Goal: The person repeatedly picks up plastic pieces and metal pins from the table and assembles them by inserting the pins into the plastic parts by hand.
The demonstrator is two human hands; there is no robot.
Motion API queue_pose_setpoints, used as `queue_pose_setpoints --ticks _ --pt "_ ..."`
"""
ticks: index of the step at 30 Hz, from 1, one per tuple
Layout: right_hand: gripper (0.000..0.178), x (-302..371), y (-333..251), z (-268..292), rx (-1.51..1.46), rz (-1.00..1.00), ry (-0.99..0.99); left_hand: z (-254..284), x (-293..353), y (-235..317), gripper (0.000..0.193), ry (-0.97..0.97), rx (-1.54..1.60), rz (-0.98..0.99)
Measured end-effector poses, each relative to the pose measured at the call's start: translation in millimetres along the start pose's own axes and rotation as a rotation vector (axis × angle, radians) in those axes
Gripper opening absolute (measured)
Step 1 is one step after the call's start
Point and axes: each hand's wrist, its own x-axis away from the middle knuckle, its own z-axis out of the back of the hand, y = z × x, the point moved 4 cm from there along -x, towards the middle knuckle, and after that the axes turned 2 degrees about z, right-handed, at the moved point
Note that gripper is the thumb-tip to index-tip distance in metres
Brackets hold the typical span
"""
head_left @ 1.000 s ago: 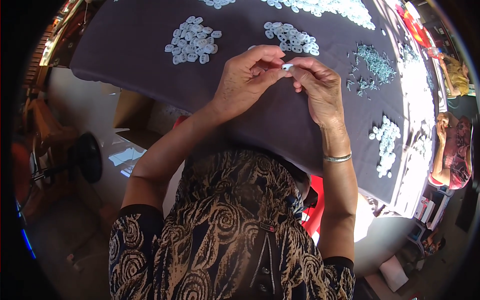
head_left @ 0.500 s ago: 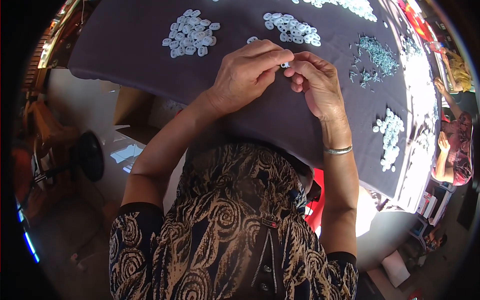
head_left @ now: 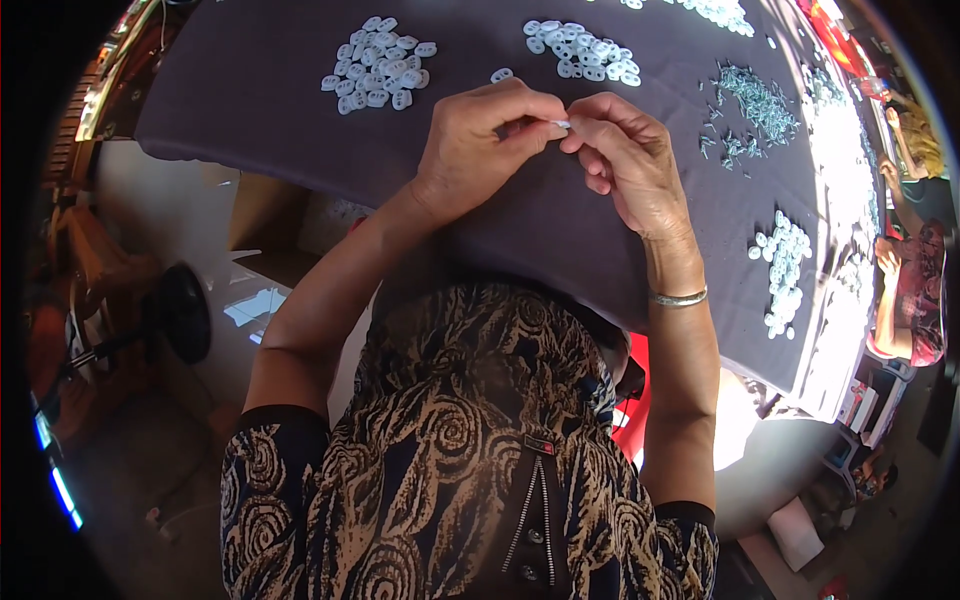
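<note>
Over the table my left hand (head_left: 485, 140) is closed in a pinch on a small white plastic piece (head_left: 562, 124), mostly covered by the fingers. My right hand (head_left: 630, 155) meets it from the other side, thumb and forefinger pressed together at the piece's edge. Whatever the right fingertips hold is too small to make out. Just beyond my left hand lies a single white oval piece with holes (head_left: 502, 75). Behind it is a pile of similar oval pieces (head_left: 590, 52), and another pile of white ovals (head_left: 378, 68) lies to the left.
A heap of small metal screws (head_left: 755, 105) lies right of my hands, with a pile of small white parts (head_left: 782, 265) nearer. The dark tablecloth (head_left: 250, 110) ends at the near edge. Below left stands an open cardboard box (head_left: 268, 215). Other people (head_left: 905, 290) sit at the far right.
The white piece has turned, showing a thin edge instead of its holed face. My left fingers have shifted slightly left, and both hands remain together at the piece.
</note>
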Motion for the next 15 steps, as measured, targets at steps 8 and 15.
queue_pose_setpoints --ticks 8,15 --pt "0.009 -0.7 3.9 -0.7 0.34 0.175 0.041 -3.6 5.3 -16.9 0.012 -0.086 0.359 0.388" --pt "0.008 -3.2 6.4 -5.5 0.318 0.338 0.002 -4.2 6.1 -22.9 0.014 -0.154 0.512 0.454"
